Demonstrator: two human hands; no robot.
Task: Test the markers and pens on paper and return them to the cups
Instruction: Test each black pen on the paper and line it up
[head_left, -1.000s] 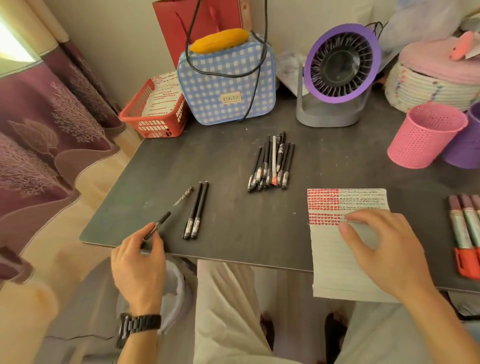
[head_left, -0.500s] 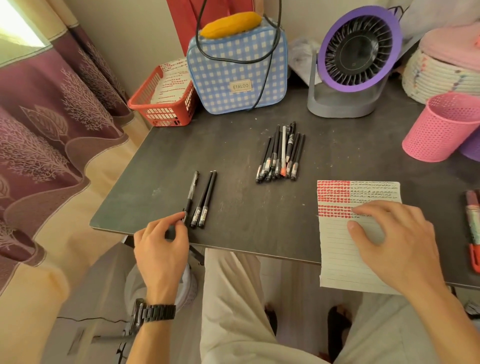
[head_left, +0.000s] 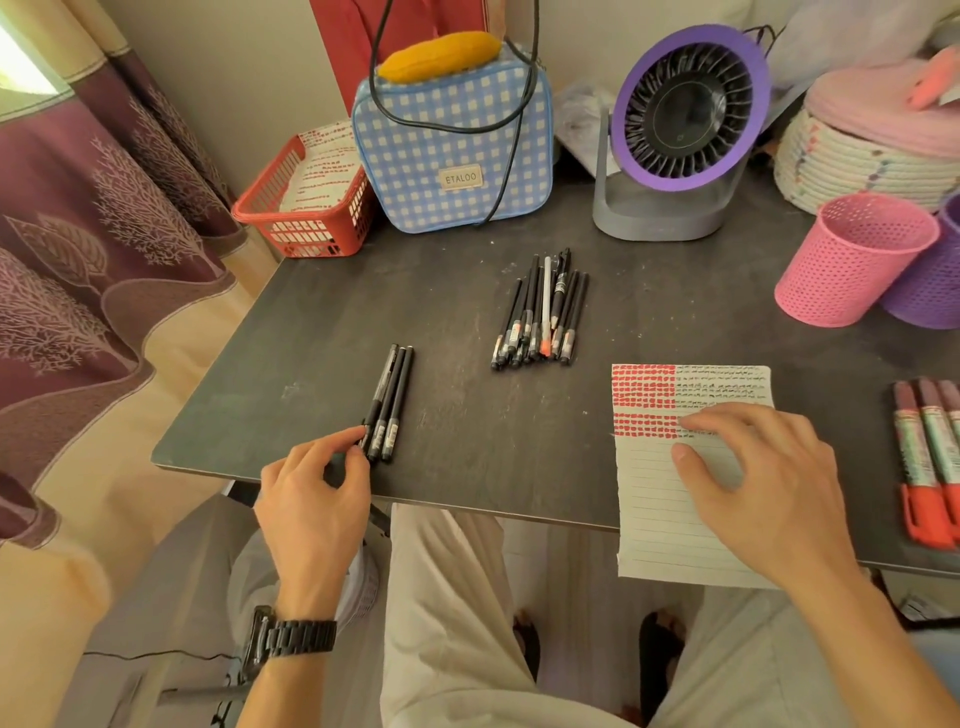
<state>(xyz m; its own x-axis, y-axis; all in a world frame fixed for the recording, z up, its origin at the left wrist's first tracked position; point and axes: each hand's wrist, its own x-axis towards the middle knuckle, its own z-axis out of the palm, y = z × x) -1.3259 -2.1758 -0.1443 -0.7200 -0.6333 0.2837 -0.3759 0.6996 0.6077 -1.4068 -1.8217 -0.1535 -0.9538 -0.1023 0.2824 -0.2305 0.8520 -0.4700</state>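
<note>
L hand (head_left: 311, 499) is pinching near end of slim black plastic pen (head_left: 381, 392), leftmost of three nr dark table (head_left: 467, 441) edge; R hand (head_left: 753, 478), fingers spread, is pressing lined white paper sheet (head_left: 670, 519). Prob. aligning it: nudging gently, w/o rolling neighbours (head_left: 400, 402).

The table top (head_left: 467, 457) is dark, matt and scuffed. The lined sheet (head_left: 660, 525) is thin paper. The pink cup (head_left: 852, 260) is perforated plastic, the checked bag (head_left: 415, 156) cloth, the black pens (head_left: 389, 402) smooth plastic; the watch band (head_left: 296, 636) seems metal.
</note>
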